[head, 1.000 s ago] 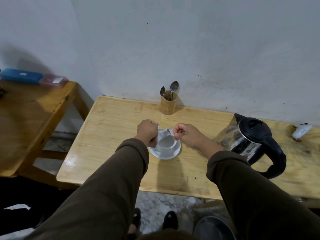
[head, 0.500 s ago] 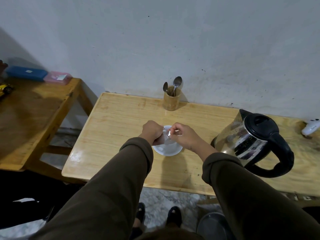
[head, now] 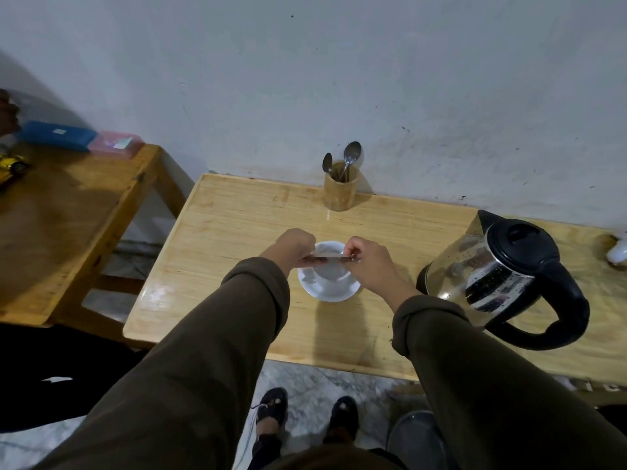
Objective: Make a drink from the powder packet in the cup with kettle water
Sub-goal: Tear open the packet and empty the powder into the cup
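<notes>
A white cup [head: 327, 271] sits on a white saucer [head: 334, 293] in the middle of the light wooden table [head: 230, 232]. Just above the cup I hold a thin powder packet [head: 327, 260] stretched level between both hands. My left hand [head: 291, 251] pinches its left end and my right hand [head: 368, 261] pinches its right end. The steel kettle [head: 488, 269] with a black lid and handle stands to the right, close to my right forearm. I cannot tell whether the packet is torn or what the cup holds.
A bamboo holder [head: 340, 189] with two spoons stands at the wall behind the cup. A white object [head: 618, 249] lies at the table's far right. A darker side table [head: 68, 215] on the left carries blue and pink boxes. A grey bin [head: 415, 439] stands on the floor by my feet.
The view has tilted down and closer. My hands have drawn the packet out level across the cup's top; earlier they held it bunched close together above the cup.
</notes>
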`<state>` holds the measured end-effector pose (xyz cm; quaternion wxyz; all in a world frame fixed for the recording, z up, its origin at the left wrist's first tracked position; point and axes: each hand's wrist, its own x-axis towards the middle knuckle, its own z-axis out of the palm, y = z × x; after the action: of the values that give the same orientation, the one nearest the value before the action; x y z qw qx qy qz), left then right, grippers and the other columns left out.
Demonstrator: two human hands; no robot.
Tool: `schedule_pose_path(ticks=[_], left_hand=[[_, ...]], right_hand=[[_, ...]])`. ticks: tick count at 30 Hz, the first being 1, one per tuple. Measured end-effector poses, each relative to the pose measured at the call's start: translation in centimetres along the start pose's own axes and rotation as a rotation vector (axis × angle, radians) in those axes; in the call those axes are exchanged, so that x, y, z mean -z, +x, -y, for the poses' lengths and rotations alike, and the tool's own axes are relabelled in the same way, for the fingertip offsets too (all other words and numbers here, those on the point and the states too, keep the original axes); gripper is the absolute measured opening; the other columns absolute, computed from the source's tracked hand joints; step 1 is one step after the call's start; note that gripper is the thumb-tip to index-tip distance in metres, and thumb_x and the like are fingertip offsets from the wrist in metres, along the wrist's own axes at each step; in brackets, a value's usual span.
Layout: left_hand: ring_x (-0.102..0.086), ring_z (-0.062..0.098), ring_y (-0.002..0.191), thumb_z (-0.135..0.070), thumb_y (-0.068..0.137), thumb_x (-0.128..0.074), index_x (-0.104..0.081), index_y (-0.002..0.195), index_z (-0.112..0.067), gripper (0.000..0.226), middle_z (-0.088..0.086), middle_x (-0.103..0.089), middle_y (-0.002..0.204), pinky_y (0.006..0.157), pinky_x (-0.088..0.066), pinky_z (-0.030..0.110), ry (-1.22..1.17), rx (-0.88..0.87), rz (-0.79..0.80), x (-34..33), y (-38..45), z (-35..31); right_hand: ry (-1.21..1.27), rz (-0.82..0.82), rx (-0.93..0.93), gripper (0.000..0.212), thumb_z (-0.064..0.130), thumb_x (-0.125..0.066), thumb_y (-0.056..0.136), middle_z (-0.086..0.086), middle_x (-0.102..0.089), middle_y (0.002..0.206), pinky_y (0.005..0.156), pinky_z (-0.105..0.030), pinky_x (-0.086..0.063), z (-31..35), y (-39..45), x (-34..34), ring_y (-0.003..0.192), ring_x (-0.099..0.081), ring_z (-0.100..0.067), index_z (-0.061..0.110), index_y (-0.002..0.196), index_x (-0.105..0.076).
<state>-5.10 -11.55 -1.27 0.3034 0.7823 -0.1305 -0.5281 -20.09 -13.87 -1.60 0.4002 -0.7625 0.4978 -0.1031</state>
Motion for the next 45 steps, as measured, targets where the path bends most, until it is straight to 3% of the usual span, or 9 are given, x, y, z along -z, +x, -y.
schedule_pose_path(ticks=[3, 5, 7, 12, 18, 24, 28, 30, 45], left_hand=[[-0.062, 0.026, 0.062, -0.002, 0.099, -0.035, -0.052, 0.114, 0.006, 0.024, 0.025, -0.059, 0.108, 0.043, -0.058, 0.026, -0.113, 0.04, 0.081, 1.3, -1.3, 0.2], [-0.061, 0.02, 0.055, -0.001, 0.1, -0.033, -0.046, 0.128, 0.008, 0.032, 0.027, -0.064, 0.105, 0.038, -0.053, 0.021, -0.085, 0.023, 0.09, 2.1, -1.7, 0.6], [-0.062, 0.017, 0.058, 0.0, 0.1, -0.034, -0.05, 0.128, 0.005, 0.033, 0.021, -0.064, 0.089, 0.044, -0.054, 0.02, -0.047, -0.017, 0.077, 2.6, -1.4, 1.2], [-0.056, 0.023, 0.114, 0.003, 0.088, -0.054, -0.057, 0.127, -0.012, 0.042, 0.007, -0.057, 0.134, 0.086, -0.045, 0.029, 0.282, -0.328, 0.08, 2.9, -0.7, 2.4], [-0.056, 0.016, 0.085, -0.016, 0.082, -0.07, -0.07, 0.087, -0.007, 0.01, 0.004, -0.065, 0.083, 0.063, -0.042, 0.017, 0.251, -0.484, -0.036, 1.6, -0.1, 2.8], [-0.051, 0.015, 0.074, -0.013, 0.084, -0.066, -0.071, 0.085, -0.009, 0.006, -0.007, -0.055, 0.061, 0.055, -0.037, 0.016, 0.263, -0.533, -0.091, 0.9, 0.1, 2.7], [-0.053, 0.016, 0.086, -0.009, 0.087, -0.062, -0.07, 0.097, -0.005, 0.013, 0.001, -0.062, 0.085, 0.075, -0.039, 0.021, 0.265, -0.531, -0.099, 0.7, 0.1, 2.5], [-0.053, 0.016, 0.089, -0.008, 0.088, -0.06, -0.069, 0.101, -0.006, 0.016, 0.001, -0.063, 0.09, 0.079, -0.038, 0.023, 0.255, -0.529, -0.096, 0.7, 0.2, 2.4], [-0.061, 0.014, 0.08, -0.003, 0.091, -0.053, -0.061, 0.088, -0.014, 0.014, 0.004, -0.067, 0.086, 0.078, -0.047, 0.024, 0.131, -0.611, -0.084, 1.6, 0.4, 2.2]], right_hand=[[0.003, 0.001, -0.02, 0.013, 0.005, -0.062, 0.081, -0.002, -0.058, 0.081, 0.056, -0.012, -0.036, -0.3, 0.4, -0.3, 0.075, -0.05, -0.018, 0.015, 0.077, -0.055], [-0.012, 0.0, -0.02, 0.011, 0.008, -0.062, 0.083, -0.002, -0.057, 0.079, 0.055, -0.013, -0.036, -0.5, 0.7, -0.4, 0.075, -0.05, -0.018, 0.014, 0.077, -0.055], [-0.035, 0.002, -0.028, 0.012, 0.012, -0.062, 0.085, 0.0, -0.056, 0.077, 0.054, -0.014, -0.035, -0.4, 1.0, -0.3, 0.074, -0.049, -0.017, 0.013, 0.076, -0.053], [-0.066, 0.012, -0.075, 0.032, 0.013, -0.06, 0.086, 0.008, -0.043, 0.063, 0.051, -0.018, -0.031, -0.1, 1.3, -0.1, 0.068, -0.042, -0.017, 0.023, 0.062, -0.041], [-0.031, 0.01, -0.061, 0.01, 0.009, -0.054, 0.086, -0.002, -0.05, 0.075, 0.054, -0.024, -0.035, 0.3, 1.5, -0.3, 0.071, -0.046, -0.02, 0.015, 0.088, -0.047], [-0.027, 0.081, -0.04, 0.035, 0.01, -0.053, 0.087, -0.008, -0.061, 0.102, 0.078, -0.034, -0.047, 0.8, 1.8, -0.3, 0.093, -0.056, -0.025, 0.023, 0.119, -0.057], [-0.073, 0.096, -0.079, 0.009, 0.02, -0.057, 0.09, -0.005, -0.053, 0.089, 0.074, -0.03, -0.039, 1.2, 1.8, -0.3, 0.088, -0.051, -0.022, 0.017, 0.083, -0.062], [-0.051, 0.087, -0.12, 0.026, 0.02, -0.057, 0.09, 0.001, -0.047, 0.074, 0.072, -0.028, -0.036, 1.4, 1.7, -0.3, 0.083, -0.049, -0.02, 0.02, 0.065, -0.05], [-0.082, -0.013, -0.096, 0.046, 0.014, -0.065, 0.084, 0.004, -0.037, 0.058, 0.048, -0.021, -0.026, 1.5, 2.1, -1.3, 0.056, -0.035, -0.013, 0.019, 0.051, -0.033]])
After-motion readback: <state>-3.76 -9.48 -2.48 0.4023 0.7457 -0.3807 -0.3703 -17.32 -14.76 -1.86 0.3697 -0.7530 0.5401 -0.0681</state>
